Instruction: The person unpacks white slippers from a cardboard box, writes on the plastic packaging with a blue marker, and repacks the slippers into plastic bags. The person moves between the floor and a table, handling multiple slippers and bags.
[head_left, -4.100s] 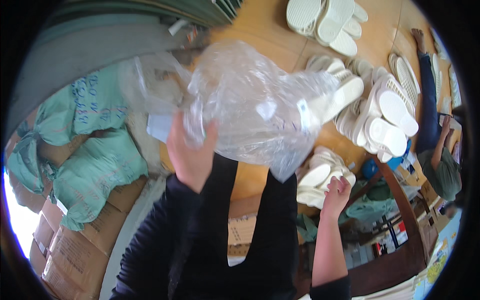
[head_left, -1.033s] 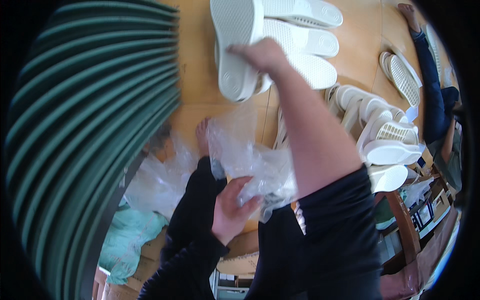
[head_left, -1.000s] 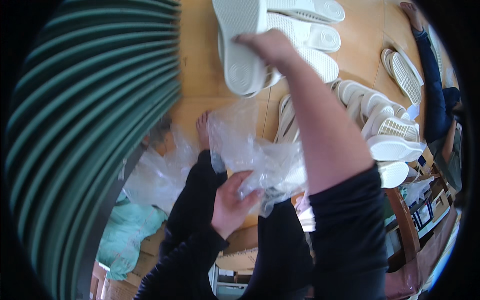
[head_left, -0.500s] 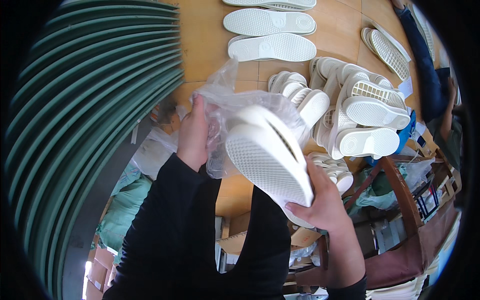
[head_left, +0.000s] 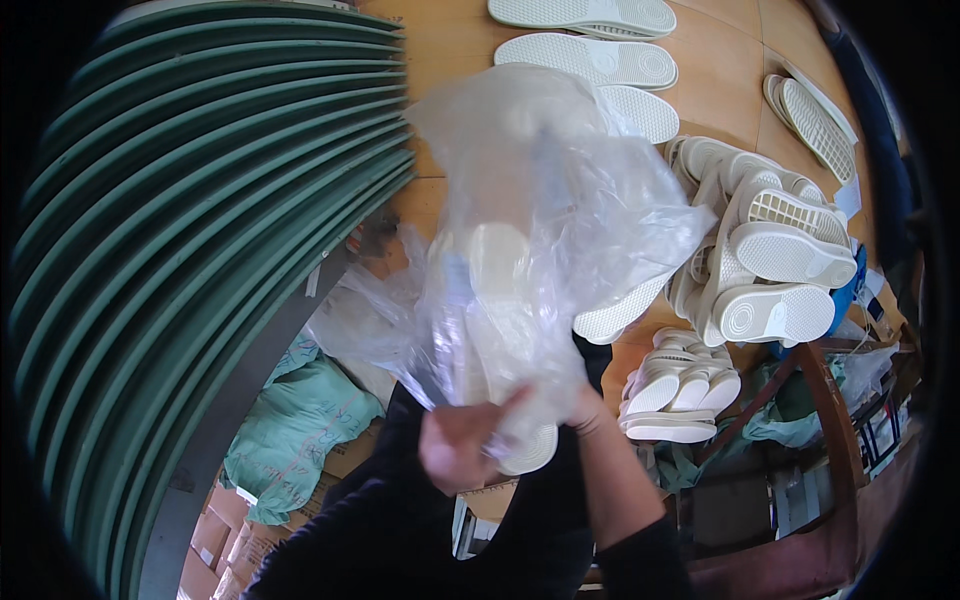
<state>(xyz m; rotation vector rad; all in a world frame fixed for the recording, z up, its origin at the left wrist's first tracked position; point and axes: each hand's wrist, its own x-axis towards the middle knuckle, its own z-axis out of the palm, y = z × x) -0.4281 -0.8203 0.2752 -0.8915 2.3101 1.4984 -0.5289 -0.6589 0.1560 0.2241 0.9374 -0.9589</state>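
A clear plastic bag (head_left: 620, 220) fills the space in front of me, crumpled and puffed out. Through its film shows a white shoe sole (head_left: 500, 270), whose rounded lower end sticks out at the bottom. My left hand (head_left: 458, 447) is closed round the bag and sole at the lower left, slightly blurred. On the other side, my right hand (head_left: 580, 408) lies against the bag's lower right; the plastic covers its fingers, so their grip does not show. Another white sole pokes out below the bag's right side.
White soles (head_left: 590, 60) lie in pairs at the back. Stacked soles (head_left: 790, 250) stand to the right, with a smaller pile (head_left: 680, 390) nearer. Green curved slats (head_left: 250, 150) rise on the left, above a green sack (head_left: 300, 430). A brown frame (head_left: 830, 430) stands at lower right.
The white soles that my right hand held beside the bag are now inside it, at least in part. Both hands have come down and closer together; the view has shifted slightly.
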